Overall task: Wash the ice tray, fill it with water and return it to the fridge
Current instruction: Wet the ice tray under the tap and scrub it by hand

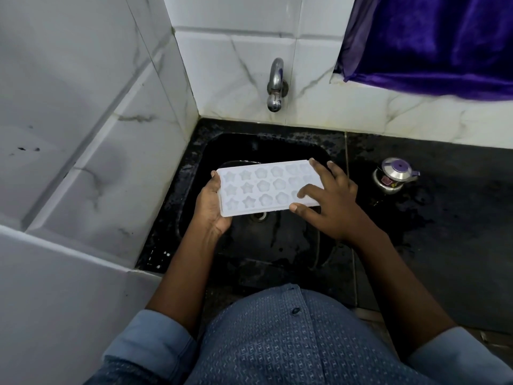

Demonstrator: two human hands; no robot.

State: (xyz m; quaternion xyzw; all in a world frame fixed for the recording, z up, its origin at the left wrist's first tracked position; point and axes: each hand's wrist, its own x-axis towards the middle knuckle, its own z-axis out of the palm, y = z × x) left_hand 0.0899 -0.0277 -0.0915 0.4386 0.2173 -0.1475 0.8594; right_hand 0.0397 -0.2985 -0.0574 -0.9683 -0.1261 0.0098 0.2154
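Left hand (212,208): palm up, cups the left short end of the ice tray (266,187) from below; thumb at the far-left corner, fingers curled under the tray & mostly hidden.
Right hand (330,201): lies over the tray's right end, fingers spread & a bit bent; thumb tip on the near edge, index tip pressed on the top face, other fingers reach the far edge. Prob. clamps the tray's width btwn thumb & fingers, but the grip under the palm is hidden.
Ice tray: white, pale, long rectangle; 3 rows of cavities, stars toward the left, rounder flower shapes toward the right, open side up. Held roughly level in both hands, long axis left-right, far-right corner slightly higher. Can't tell if there's water in the cavities.
Tray position: in the air above the sink (222,145), w/ its near edge just over the drain (259,215).
Sink: black basin set in a dark counter (444,218); surfaces look wet.
Tap (275,84): metal, on the far tiled wall, spout pointing down, well beyond the tray.
Small steel pot (394,176): purple-topped lid, stands on the counter right of the sink, near the right hand but apart from it.
Walls (83,107): white marble-look tiles, left & far.
Purple cloth (433,40): hangs at the far right.
Shirt (277,343): blue patterned, sleeves rolled, near edge of view.
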